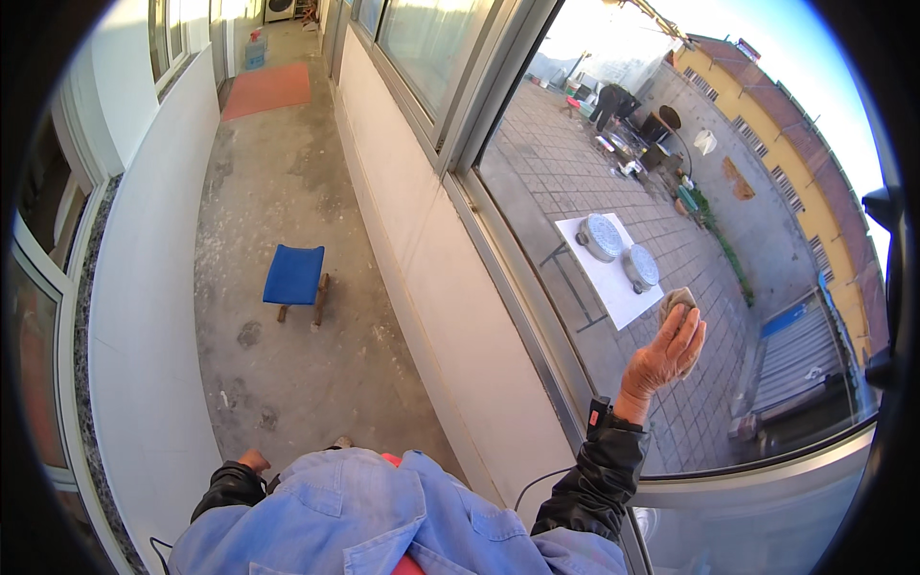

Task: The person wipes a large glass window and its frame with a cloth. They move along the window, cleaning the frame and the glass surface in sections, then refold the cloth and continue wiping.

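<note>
My right hand (661, 353) presses a crumpled grey-brown cloth (677, 300) to a large window pane (668, 402), fingers spread over the cloth. The pane sits in a metal frame (503, 266) along the right side of the corridor. Down by my left hip is my left hand (254, 461), partly hidden by its dark sleeve. Its fingers are too small and covered to make out. A black band with a small device (599, 415) circles my right wrist.
A blue-seated folding stool (293, 275) stands on the concrete floor (287, 374). Farther off lie a red mat (267, 91) and a water jug (255, 54). Through the glass, a white table (611, 284) bears two round metal pans (601, 237); a person (612, 102) bends over in the yard.
</note>
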A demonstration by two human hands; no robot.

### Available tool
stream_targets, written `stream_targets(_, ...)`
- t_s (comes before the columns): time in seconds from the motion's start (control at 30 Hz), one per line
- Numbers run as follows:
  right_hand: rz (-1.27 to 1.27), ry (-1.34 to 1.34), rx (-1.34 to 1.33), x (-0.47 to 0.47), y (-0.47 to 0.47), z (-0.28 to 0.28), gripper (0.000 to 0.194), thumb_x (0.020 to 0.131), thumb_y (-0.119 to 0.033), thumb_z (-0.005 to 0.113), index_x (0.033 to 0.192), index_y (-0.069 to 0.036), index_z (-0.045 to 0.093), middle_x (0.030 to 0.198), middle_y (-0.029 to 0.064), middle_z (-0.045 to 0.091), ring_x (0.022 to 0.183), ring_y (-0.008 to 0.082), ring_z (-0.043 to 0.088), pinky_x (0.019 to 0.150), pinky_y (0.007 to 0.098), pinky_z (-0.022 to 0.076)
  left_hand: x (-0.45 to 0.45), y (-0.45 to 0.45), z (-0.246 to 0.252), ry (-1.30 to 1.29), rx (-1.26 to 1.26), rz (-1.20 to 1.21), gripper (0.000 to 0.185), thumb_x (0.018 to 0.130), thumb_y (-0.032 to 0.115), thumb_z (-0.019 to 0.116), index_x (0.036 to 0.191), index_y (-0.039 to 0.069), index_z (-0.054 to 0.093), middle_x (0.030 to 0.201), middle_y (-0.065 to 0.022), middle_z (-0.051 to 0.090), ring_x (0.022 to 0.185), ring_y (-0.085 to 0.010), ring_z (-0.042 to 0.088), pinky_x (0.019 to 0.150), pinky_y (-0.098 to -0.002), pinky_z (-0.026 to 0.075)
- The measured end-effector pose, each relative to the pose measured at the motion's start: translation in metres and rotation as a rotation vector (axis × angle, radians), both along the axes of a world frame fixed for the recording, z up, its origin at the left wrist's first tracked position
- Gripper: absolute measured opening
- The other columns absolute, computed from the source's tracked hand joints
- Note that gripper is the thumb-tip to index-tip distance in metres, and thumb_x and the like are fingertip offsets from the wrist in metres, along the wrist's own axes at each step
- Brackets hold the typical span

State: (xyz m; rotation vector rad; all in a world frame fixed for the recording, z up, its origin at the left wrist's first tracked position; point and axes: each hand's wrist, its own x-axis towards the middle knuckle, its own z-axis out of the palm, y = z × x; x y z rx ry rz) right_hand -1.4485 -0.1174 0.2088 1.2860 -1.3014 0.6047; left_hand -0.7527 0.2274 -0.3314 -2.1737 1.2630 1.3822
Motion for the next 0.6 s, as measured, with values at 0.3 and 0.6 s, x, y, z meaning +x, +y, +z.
stream_targets(0.3, 0.307, -0.069, 0.518, 0.053, -0.013, -0.084, 0.042, 0.091, 0.001, 0.058, 0.132, -0.006, 0.063, 0.141, 0.0128, 0.057, 0.133, 0.0359, 0.051, 0.111, 0.048, 0.0436, -0.052, -0.034, -0.002, 0.22, -0.103, 0.155, 0.047, 0.082, 0.034, 0.072, 0.117, 0.003, 0.073, 0.112, -0.0224, 0.072, 0.107, -0.043, 0.067, 0.095, -0.0471, 0.052)
stream_targets(0.6, -0.006, -0.018, -0.184, -0.025, 0.085, 0.078, 0.038, 0.095, 0.003, 0.058, 0.132, -0.003, 0.064, 0.14, 0.0146, 0.057, 0.132, 0.0365, 0.053, 0.109, 0.0473, 0.0481, -0.091, -0.306, 0.217, 0.306, -0.975, 0.166, 0.051, 0.088, 0.01, 0.068, 0.137, 0.002, 0.055, 0.123, -0.0193, 0.067, 0.11, -0.0296, 0.068, 0.095, -0.0383, 0.054)
